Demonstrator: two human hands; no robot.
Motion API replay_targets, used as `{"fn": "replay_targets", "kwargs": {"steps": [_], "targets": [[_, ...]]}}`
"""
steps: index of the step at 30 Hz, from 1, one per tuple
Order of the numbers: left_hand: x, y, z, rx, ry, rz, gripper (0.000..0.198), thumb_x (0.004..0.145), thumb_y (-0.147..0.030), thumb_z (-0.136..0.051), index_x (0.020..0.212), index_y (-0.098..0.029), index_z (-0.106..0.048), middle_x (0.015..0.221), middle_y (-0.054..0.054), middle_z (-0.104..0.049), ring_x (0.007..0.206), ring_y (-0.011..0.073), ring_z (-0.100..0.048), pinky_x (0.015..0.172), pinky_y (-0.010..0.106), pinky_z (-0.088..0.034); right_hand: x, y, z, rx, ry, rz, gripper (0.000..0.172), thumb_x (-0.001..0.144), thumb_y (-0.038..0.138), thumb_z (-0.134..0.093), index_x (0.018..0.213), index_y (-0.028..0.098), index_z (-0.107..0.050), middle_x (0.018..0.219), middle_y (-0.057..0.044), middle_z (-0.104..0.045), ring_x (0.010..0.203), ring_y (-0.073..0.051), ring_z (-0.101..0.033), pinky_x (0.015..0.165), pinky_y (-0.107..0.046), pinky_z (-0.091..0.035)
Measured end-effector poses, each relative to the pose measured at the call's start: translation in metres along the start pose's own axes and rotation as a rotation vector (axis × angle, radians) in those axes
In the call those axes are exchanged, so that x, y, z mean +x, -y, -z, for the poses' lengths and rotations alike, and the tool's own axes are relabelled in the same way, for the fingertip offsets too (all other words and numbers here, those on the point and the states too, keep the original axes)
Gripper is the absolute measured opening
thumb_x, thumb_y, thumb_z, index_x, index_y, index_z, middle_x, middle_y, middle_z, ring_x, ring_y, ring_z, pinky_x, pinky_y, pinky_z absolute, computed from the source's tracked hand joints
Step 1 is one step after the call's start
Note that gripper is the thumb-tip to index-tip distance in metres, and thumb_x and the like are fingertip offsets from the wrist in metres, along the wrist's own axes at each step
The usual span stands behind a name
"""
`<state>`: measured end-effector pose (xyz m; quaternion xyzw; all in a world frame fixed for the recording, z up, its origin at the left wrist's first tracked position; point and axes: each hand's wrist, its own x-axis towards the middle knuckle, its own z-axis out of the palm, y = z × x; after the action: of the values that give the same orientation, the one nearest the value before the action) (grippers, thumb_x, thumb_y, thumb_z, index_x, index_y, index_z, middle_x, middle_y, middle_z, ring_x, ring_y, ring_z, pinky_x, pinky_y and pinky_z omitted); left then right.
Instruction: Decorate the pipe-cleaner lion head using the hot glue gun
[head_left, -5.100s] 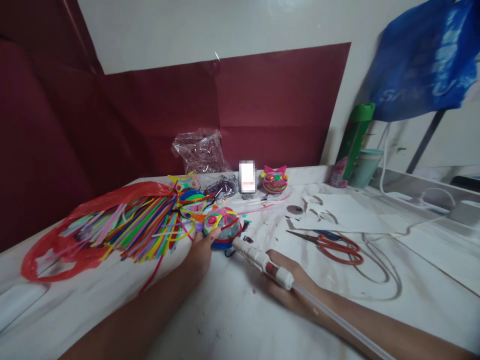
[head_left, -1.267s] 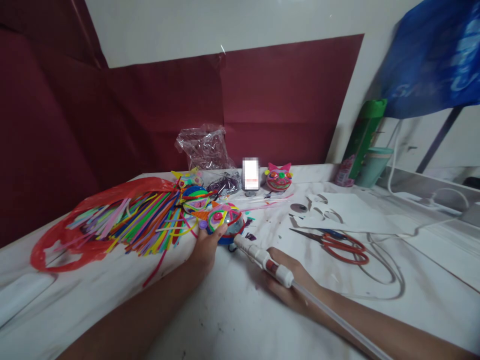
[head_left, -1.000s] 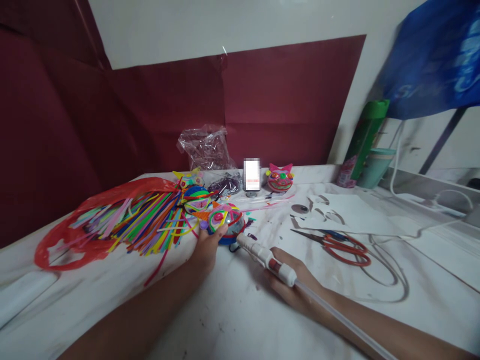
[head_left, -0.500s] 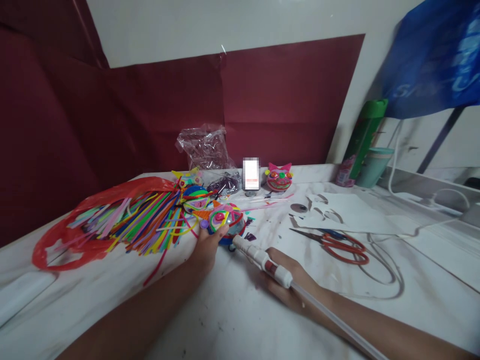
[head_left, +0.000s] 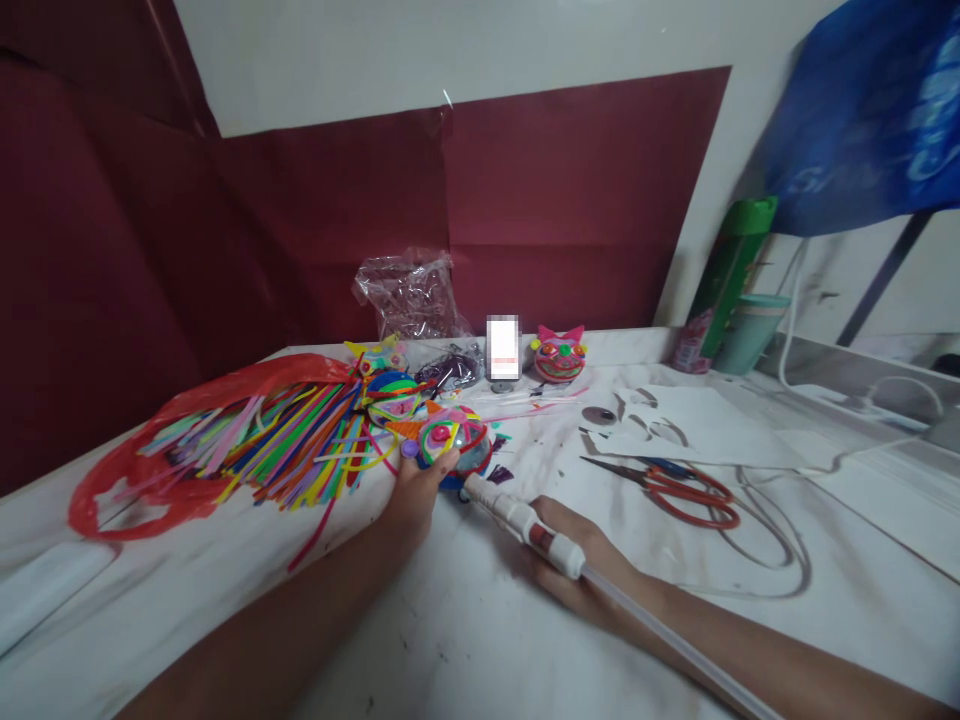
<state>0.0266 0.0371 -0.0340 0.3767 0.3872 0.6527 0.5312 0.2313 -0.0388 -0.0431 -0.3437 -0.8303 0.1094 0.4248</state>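
Observation:
My left hand [head_left: 421, 490] is closed on a round craft ornament [head_left: 469, 452], with its thumb over the near side. The ornament has a clear dome, a pink eye, an orange ear and red and blue trim. In my right hand [head_left: 574, 545] is a white hot glue gun [head_left: 525, 522], a long clear glue stick [head_left: 675, 645] running out of its back end. The gun's nozzle points at the ornament's lower right edge; whether they touch I cannot tell. Just behind lies another ornament [head_left: 391, 398] with blue and green strips.
Many coloured pipe cleaners [head_left: 292, 445] spill from a red plastic bag [head_left: 210, 378] on the left. Red-handled scissors [head_left: 694, 497], a cable [head_left: 799, 570] and cut white paper [head_left: 720, 425] lie to the right. A finished-looking pink ornament [head_left: 559, 355] stands at the back.
Both hands, the ornament and the glue gun stay almost in place. The whole view shifts very slightly.

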Motion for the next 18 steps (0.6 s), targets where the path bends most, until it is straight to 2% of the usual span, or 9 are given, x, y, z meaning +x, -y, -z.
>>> {"fn": "replay_targets", "kwargs": {"steps": [5,12,18], "targets": [[0.0011,0.0001,-0.0006,-0.005,0.002,0.001,0.073,0.067,-0.019,-0.081,0.132,-0.024,-0.047,0.125,0.008,-0.067,0.127,0.0249,-0.055,0.110,0.038,-0.040,-0.0007,-0.0016,0.0004,-0.035,0.006,-0.016,0.012,0.084,0.019,-0.050,0.079,0.024,-0.041,0.071,0.001,-0.051,0.061,-0.014,-0.052,0.055,-0.023,-0.042],[0.0035,0.0034,0.0019,0.034,-0.020,0.015,0.070,0.069,-0.022,-0.081,0.130,-0.026,-0.049,0.126,0.008,-0.067,0.125,0.0252,-0.057,0.108,0.041,-0.042,-0.0008,0.0001,0.0015,-0.023,-0.006,-0.019,0.012,0.086,0.019,-0.049,0.079,0.025,-0.041,0.070,0.002,-0.051,0.059,-0.013,-0.051,0.054,-0.022,-0.042],[0.0019,0.0024,0.0004,0.022,0.002,-0.009,0.071,0.067,-0.022,-0.082,0.130,-0.025,-0.049,0.126,0.008,-0.067,0.121,0.0247,-0.060,0.106,0.039,-0.044,-0.0018,-0.0004,0.0000,-0.055,-0.022,-0.039,0.011,0.085,0.020,-0.051,0.080,0.024,-0.042,0.072,0.001,-0.054,0.062,-0.014,-0.054,0.056,-0.023,-0.043]]}}
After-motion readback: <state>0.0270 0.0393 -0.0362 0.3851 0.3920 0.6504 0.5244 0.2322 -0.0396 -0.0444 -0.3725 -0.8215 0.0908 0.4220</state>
